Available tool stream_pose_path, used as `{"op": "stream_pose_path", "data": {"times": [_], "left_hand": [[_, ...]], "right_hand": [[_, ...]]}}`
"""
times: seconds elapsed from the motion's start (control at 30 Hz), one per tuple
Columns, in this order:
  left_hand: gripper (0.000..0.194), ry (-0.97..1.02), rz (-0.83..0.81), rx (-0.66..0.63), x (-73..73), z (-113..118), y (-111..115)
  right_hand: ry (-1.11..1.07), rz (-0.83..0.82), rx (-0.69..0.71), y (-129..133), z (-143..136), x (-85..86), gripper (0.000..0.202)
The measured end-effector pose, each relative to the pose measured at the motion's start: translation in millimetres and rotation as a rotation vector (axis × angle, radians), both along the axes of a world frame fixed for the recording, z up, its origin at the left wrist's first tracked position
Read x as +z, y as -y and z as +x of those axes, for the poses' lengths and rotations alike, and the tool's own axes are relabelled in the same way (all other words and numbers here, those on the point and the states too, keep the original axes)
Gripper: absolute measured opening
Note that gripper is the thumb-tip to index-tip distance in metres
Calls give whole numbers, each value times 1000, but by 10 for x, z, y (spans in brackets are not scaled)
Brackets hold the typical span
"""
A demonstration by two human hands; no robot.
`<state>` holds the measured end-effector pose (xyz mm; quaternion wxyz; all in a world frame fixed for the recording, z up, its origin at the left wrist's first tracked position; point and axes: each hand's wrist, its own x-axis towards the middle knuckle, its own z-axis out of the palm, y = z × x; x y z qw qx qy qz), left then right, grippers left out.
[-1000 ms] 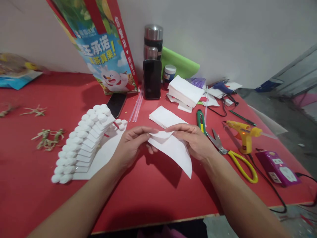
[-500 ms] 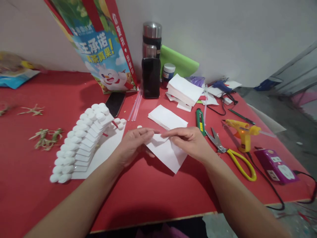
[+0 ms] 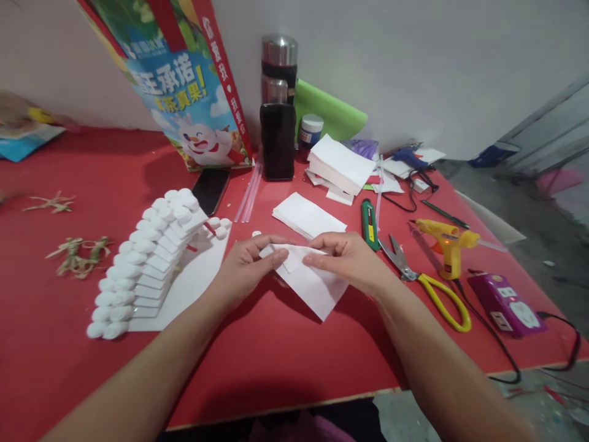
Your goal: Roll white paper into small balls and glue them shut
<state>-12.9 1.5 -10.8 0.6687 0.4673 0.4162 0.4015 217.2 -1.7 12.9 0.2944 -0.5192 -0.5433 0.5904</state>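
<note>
Between both hands is a sheet of white paper (image 3: 317,288), its top edge folded over toward me and one corner pointing down. My left hand (image 3: 253,264) pinches the fold at its left end, thumb in front and fingers behind. At the right end of the fold, my right hand (image 3: 343,261) grips it the same way. Just beyond the hands lies a small stack of white paper (image 3: 309,215). To the left, a curved row of folded white card pieces topped with round white pads (image 3: 133,264) stands on a white sheet (image 3: 197,288).
Right of my hands lie a green utility knife (image 3: 369,224), yellow-handled scissors (image 3: 444,301), a yellow glue gun (image 3: 451,242) and a purple power strip (image 3: 506,304) with cords. Behind stand a phone (image 3: 277,141), a thermos (image 3: 279,52), a paper stack (image 3: 341,162) and a large bag (image 3: 197,110).
The paper's top edge is now folded further over, and both thumbs have moved onto its front, pressing the flap. The whole view has shifted slightly.
</note>
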Motion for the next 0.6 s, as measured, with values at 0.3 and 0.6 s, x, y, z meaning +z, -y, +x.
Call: {"op": "stream_pose_path", "data": {"times": [0.3,0.6], "left_hand": [[18,242,-31,-25,63,-38,-10],[19,119,-28,108,61,-20,-31]], "right_hand": [[-332,37,-84,-52,122,-27,17],[-68,227,-69,-48,221,57,14]]}}
